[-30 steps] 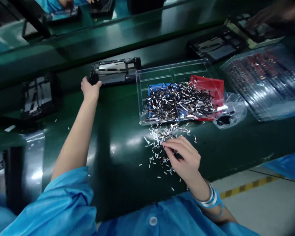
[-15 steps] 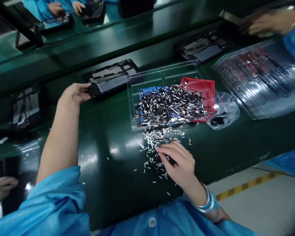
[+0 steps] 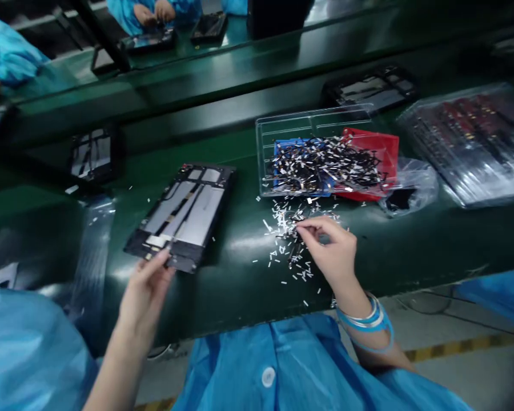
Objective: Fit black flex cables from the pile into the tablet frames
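Note:
My left hand (image 3: 145, 291) grips the near edge of a black device frame with silver panels (image 3: 184, 214), which lies tilted on the green conveyor belt (image 3: 240, 274). My right hand (image 3: 332, 248) is closed in a pinch over a scatter of small white strips (image 3: 285, 240) on the belt; what the fingertips hold is too small to name. Just behind the scatter stands a clear plastic tray (image 3: 312, 123) heaped with thin black and silver parts (image 3: 325, 165) over blue and red sheets.
Another frame (image 3: 92, 154) lies at the back left and one more (image 3: 370, 88) at the back right. Stacked clear trays of parts (image 3: 475, 140) sit at the right, beside a plastic bag (image 3: 406, 188). Other people's hands (image 3: 156, 11) work across the line.
My left hand has pulled the frame from the back of the belt toward me and turned it. My right hand lifted slightly from the strips into a pinch.

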{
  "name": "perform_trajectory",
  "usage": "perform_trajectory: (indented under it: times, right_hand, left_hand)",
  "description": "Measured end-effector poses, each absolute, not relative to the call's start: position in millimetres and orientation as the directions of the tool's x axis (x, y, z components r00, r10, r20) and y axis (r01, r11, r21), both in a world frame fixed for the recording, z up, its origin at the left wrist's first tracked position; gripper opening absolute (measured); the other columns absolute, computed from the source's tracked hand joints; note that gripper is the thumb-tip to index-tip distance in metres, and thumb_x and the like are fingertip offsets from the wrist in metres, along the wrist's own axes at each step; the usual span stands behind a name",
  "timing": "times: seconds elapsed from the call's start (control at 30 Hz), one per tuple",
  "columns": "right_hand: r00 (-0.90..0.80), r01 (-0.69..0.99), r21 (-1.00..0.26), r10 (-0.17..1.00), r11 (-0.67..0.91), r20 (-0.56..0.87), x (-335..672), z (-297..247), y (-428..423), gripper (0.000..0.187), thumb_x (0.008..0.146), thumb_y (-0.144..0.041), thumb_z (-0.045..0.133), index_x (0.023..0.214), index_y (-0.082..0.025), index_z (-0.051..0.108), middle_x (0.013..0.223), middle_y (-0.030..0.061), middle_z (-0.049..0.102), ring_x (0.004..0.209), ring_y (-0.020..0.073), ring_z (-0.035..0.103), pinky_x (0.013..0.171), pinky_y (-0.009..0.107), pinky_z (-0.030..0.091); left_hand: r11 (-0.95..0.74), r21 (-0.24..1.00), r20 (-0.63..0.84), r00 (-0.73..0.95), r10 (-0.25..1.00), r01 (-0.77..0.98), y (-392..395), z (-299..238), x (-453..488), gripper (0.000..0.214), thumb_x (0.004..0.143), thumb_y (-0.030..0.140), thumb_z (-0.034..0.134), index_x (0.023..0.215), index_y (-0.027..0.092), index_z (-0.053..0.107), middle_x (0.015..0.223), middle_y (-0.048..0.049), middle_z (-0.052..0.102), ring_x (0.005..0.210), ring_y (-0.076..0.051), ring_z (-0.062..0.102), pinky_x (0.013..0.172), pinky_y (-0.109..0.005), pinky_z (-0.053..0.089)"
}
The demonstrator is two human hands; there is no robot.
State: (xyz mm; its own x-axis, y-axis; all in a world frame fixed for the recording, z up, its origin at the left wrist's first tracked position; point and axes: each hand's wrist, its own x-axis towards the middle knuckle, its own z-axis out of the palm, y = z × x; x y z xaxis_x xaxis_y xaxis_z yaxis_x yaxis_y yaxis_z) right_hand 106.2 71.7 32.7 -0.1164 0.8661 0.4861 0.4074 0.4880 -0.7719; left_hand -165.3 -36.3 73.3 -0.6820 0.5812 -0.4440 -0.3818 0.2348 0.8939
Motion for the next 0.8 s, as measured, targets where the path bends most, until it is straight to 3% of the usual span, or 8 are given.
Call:
perform_trajectory:
  times: [0.13,0.27,0.37,0.43,0.53,0.6,0.67,0.8]
  right_hand:
    - [-0.113,0.306,-0.893,0.944,0.330,0.310,96,37,62,0.004,0.074,-0.016,0.069,0.074,-0.020,0.067,0.067,-0.0017,0.068,0.055,0.0103,0.060,0.051,0.023,0.049]
    - [-0.353,0.210,-0.954,0.927,0.214,0.130,67,54,49,0.005,0.071,-0.020,0.072,0.071,-0.019,0.067,0.066,-0.0002,0.067,0.060,0.0117,0.062,0.052,0.023,0.050]
    - [-0.522,0.172,-0.982,0.853,0.081,-0.021,34,63,44,0.010,0.069,-0.025,0.073,0.069,-0.018,0.066,0.066,0.0001,0.066,0.060,0.0114,0.061,0.052,0.024,0.049]
    - [-0.573,0.164,-0.986,0.814,-0.004,-0.098,12,64,43,0.014,0.066,-0.028,0.075,0.069,-0.019,0.065,0.068,0.0004,0.066,0.063,0.0115,0.060,0.056,0.025,0.049]
    - [-0.628,0.164,-0.983,0.759,-0.088,-0.173,-15,57,40,0.016,0.064,-0.027,0.075,0.069,-0.019,0.063,0.071,0.0004,0.067,0.067,0.0119,0.061,0.063,0.028,0.050]
    - [-0.637,0.182,-0.978,0.745,-0.101,-0.196,-27,50,38,0.015,0.064,-0.025,0.074,0.071,-0.019,0.062,0.070,-0.0001,0.066,0.066,0.0119,0.061,0.063,0.028,0.050]
    - [-0.621,0.208,-0.975,0.759,-0.078,-0.193,-35,44,36,0.014,0.065,-0.024,0.072,0.073,-0.018,0.063,0.069,-0.0005,0.065,0.066,0.0117,0.061,0.062,0.028,0.049]
    - [-0.582,0.240,-0.971,0.800,-0.004,-0.147,-41,37,34,0.011,0.068,-0.022,0.069,0.076,-0.018,0.062,0.072,-0.0009,0.065,0.068,0.0108,0.060,0.064,0.028,0.049]
  left_hand:
    - [0.258,0.776,-0.592,-0.524,0.612,-0.576,-106,49,-124,0.023,0.062,0.018,0.083,0.065,0.018,0.060,0.077,0.0026,0.068,0.078,-0.015,0.067,0.076,-0.025,0.060]
    - [0.409,0.601,-0.699,-0.204,0.685,-0.686,-140,39,-98,0.017,0.072,0.029,0.078,0.079,0.016,0.070,0.096,-0.0075,0.072,0.091,-0.023,0.069,0.075,-0.030,0.059]
    - [0.625,0.519,-0.641,0.218,0.736,-0.583,-154,38,-103,0.028,0.083,0.036,0.067,0.094,0.011,0.074,0.103,-0.0160,0.072,0.096,-0.027,0.070,0.070,-0.029,0.057]
    - [0.646,0.641,-0.540,0.356,0.763,-0.413,-160,39,-117,0.029,0.087,0.036,0.063,0.098,0.012,0.075,0.099,-0.0153,0.073,0.092,-0.026,0.071,0.071,-0.028,0.056]
    - [0.314,0.937,-0.285,0.186,0.940,-0.153,-162,41,-142,0.021,0.091,0.026,0.057,0.089,0.017,0.075,0.082,-0.0075,0.075,0.077,-0.018,0.070,0.070,-0.026,0.054]
    - [0.023,0.998,-0.018,-0.077,0.997,0.063,-156,40,-156,0.019,0.092,0.017,0.053,0.091,0.018,0.072,0.083,-0.0048,0.073,0.077,-0.016,0.068,0.071,-0.026,0.053]
    - [-0.114,0.921,0.218,-0.251,0.943,0.374,-144,36,-167,0.019,0.090,0.013,0.053,0.101,0.017,0.067,0.096,-0.0073,0.071,0.090,-0.018,0.066,0.080,-0.030,0.052]
    - [-0.120,0.571,0.351,-0.109,0.930,0.812,-121,23,-179,0.033,0.089,0.019,0.054,0.120,0.010,0.058,0.121,-0.0172,0.061,0.109,-0.027,0.060,0.090,-0.040,0.049]
